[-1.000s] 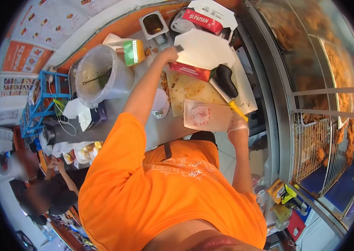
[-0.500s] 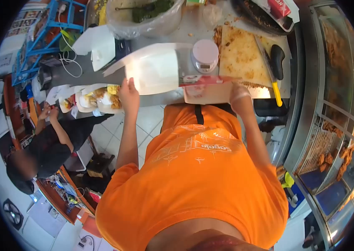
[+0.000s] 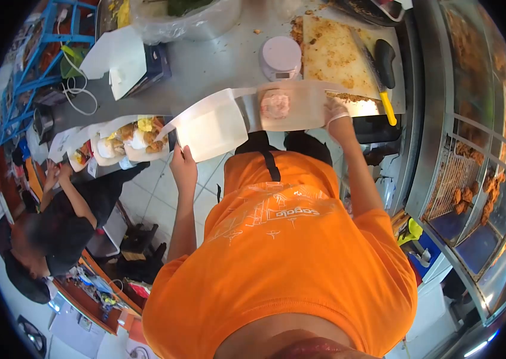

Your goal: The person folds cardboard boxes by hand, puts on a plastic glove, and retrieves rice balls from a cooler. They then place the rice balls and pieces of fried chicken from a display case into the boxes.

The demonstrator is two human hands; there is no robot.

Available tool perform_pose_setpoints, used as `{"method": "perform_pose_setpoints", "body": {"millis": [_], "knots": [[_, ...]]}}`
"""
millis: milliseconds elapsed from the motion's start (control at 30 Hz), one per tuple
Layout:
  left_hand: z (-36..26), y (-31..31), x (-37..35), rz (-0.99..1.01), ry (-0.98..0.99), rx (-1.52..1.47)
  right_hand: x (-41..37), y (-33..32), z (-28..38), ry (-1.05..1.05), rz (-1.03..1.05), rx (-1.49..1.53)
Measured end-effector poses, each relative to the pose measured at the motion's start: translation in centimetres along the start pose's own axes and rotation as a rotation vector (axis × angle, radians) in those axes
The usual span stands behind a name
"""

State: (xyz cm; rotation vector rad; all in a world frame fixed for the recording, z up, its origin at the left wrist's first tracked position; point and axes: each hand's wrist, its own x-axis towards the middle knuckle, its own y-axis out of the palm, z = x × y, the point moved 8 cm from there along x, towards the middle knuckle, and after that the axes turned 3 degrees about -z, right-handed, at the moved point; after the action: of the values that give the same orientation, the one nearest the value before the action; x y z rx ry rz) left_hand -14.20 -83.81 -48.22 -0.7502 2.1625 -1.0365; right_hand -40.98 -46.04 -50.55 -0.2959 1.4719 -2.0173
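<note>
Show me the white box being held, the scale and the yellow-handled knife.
White box point(image 3: 212, 124), head view: its pale middle.
Scale point(image 3: 281, 54), head view: its round top.
Yellow-handled knife point(image 3: 388, 110), head view: its handle.

The white box looks like smooth matt card, the pale wrapper paper, the counter metal.

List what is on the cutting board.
Brown crumbs, a yellow-handled knife and a black object. The carton hides the board's near left corner; anything there cannot be seen.
</note>
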Motion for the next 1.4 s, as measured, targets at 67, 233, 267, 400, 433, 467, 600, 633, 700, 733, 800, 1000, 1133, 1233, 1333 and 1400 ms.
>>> {"method": "perform_pose_setpoints", "body": {"millis": [67, 233, 267, 400, 433, 467, 600, 633, 700, 733, 800, 1000, 1133, 1233, 1333, 1400], "knots": [[2.4, 3.0, -0.8, -0.049, -0.311, -0.857, -0.3, -0.8, 1.0, 0.197, -0.099, 0.431], [6.7, 3.4, -4.4, -0.295, -0.226, -0.664, -5.2, -1.5, -0.8, -0.018, -0.379, 0.469], [9.9, 5.7, -3.8, -0.261, -0.269, -0.742, -7.1, -2.6, -2.1, 0.058, -0.409, 0.366], [9.6, 20.8, -6.0, 0.482, -0.239, -0.348, -18.3, -5.5, -10.3, 0.504, -0.355, 0.488], [6.5, 24.1, -8.0, 0.713, -0.136, -0.151, -21.8, -5.1, -12.3, 0.537, -0.386, 0.474], [3.1, 26.3, -10.0, 0.896, -0.013, 0.037, -25.5, -5.2, -13.3, 0.568, -0.434, 0.48], [-11.5, 33.5, -17.5, 1.229, 0.424, 0.549, -41.2, -5.6, -18.7, 0.769, -0.709, 0.512], [-14.7, 34.7, -19.3, 1.257, 0.5, 0.637, -44.7, -6.5, -19.4, 0.762, -0.808, 0.463], [-20.7, 36.5, -22.9, 1.297, 0.625, 0.77, -51.3, -7.7, -20.5, 0.895, -0.887, 0.684], [-23.4, 37.4, -24.6, 1.306, 0.684, 0.789, -54.0, -7.6, -20.8, 0.967, -0.916, 0.925], [-28.3, 39.2, -28.5, 1.338, 0.837, 0.762, -58.7, -8.0, -22.3, 0.941, -1.087, 0.934], [-42.6, 39.8, -47.9, 1.692, 1.374, 0.513, -69.9, -16.2, -21.2, 0.902, -1.279, 1.068], [-45.7, 39.4, -58.4, 1.887, 1.434, 0.601, -78.7, -24.7, -21.3, 0.965, -1.42, 0.879], [-47.1, 39.4, -62.7, 1.903, 1.437, 0.7, -84.6, -31.2, -25.2, 1.139, -1.353, 0.687], [-46.0, 40.4, -64.0, 1.919, 1.276, 0.758, -87.5, -36.0, -35.2, 1.143, -1.026, 0.331], [-46.0, 41.7, -65.5, 1.85, 1.286, 0.771, -86.9, -36.9, -44.7, 0.978, -0.813, 0.096]]}}
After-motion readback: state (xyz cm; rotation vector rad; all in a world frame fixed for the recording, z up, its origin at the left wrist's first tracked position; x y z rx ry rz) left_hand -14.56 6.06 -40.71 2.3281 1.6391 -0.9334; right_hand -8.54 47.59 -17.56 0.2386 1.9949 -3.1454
